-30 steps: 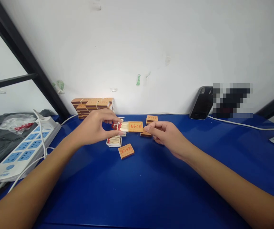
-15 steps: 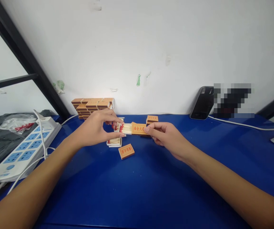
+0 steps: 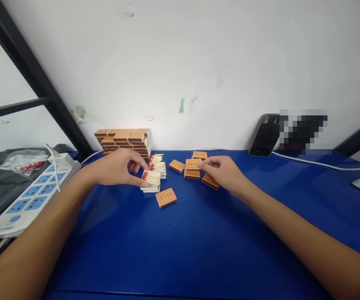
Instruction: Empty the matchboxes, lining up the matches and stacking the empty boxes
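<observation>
My left hand (image 3: 124,168) pinches a white matchbox tray (image 3: 151,178) filled with red-tipped matches, directly over another filled tray (image 3: 150,190). Behind it, more open trays of matches (image 3: 157,166) sit on the table. Between the thumb and fingers of my right hand (image 3: 219,171) is an orange matchbox sleeve (image 3: 192,163), held just over other matchbox pieces (image 3: 192,174). One orange piece (image 3: 210,181) lies partly beneath my right hand. Another piece (image 3: 177,166) rests between the hands, and a further one (image 3: 166,198) lies closer to me.
Stacked matchboxes (image 3: 123,139) stand against the wall at the back left. A white power strip (image 3: 37,196) and a plastic bag (image 3: 23,161) are on the left. Toward the right, a black phone-like device (image 3: 264,135) leans on the wall, with a white cable (image 3: 317,160) beside it.
The filled tray has come out of its orange sleeve. My left hand has carried the tray left and down above another tray, while my right hand keeps the sleeve near the other orange pieces.
</observation>
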The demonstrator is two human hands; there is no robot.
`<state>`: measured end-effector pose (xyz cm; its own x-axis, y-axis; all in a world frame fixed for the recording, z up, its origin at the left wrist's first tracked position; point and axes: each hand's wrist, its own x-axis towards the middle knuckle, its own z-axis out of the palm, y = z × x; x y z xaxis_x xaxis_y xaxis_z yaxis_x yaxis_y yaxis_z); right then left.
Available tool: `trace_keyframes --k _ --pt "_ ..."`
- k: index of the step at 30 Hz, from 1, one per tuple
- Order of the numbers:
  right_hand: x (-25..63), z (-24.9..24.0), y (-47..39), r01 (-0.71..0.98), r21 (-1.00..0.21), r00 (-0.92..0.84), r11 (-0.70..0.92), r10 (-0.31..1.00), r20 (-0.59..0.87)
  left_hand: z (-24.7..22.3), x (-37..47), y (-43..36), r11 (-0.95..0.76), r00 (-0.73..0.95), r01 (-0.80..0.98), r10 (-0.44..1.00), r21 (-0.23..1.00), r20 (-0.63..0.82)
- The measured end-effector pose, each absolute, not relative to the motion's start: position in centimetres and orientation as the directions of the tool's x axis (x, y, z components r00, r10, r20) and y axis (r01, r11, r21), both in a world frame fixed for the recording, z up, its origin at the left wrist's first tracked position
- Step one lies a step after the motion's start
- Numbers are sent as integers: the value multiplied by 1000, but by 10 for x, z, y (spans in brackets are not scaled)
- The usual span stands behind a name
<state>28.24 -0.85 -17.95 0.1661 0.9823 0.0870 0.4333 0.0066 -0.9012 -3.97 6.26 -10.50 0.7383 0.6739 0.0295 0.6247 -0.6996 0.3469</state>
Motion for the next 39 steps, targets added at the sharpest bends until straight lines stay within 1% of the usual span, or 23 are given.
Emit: trace_keyframes --k 2,4,6,8,9,11,12,14,16,19,21,24,32,37,39 --pt "286 -182 -6 511 -860 168 -9 982 89 -105 -40 62 -686 737 637 676 352 -16" --pt "289 -185 -4 618 -786 187 -30 976 110 -105 -41 61 -679 737 643 674 355 -46" --pt "290 -187 -4 721 -692 213 -37 962 170 -104 -41 61 -678 740 646 669 349 -70" --pt "288 -187 -6 781 -625 199 10 944 264 -103 -41 60 -680 743 643 665 352 -71" --pt "285 -186 -9 790 -609 163 67 935 315 -103 -41 60 -682 745 638 664 358 -63" --pt "276 -184 -18 773 -588 7 238 923 384 -102 -40 59 -685 749 625 662 375 -37" --pt "271 -183 -24 746 -579 -98 329 915 392 -102 -39 58 -687 749 620 662 380 -25" --pt "259 -181 -36 684 -568 -301 458 886 352 -102 -37 57 -688 743 620 669 378 -2" --pt "248 -182 -47 657 -554 -423 511 858 291 -102 -34 55 -688 733 626 680 367 25" --pt "235 -186 -55 665 -505 -494 550 831 255 -104 -29 51 -705 717 617 687 350 118" --pt "233 -187 -55 666 -497 -506 556 827 246 -107 -25 49 -726 713 593 675 349 193" --pt "241 -183 -50 657 -538 -485 529 842 236 -114 -19 47 -755 718 549 645 358 262" --pt "268 -163 -37 601 -649 -348 466 884 313 -127 -3 38 -826 761 442 552 350 341" --pt "260 -166 -40 573 -670 -311 471 882 354 -129 5 30 -860 772 399 502 318 389" --pt "256 -169 -41 527 -718 -258 456 890 375 -129 7 28 -868 757 390 492 307 429"
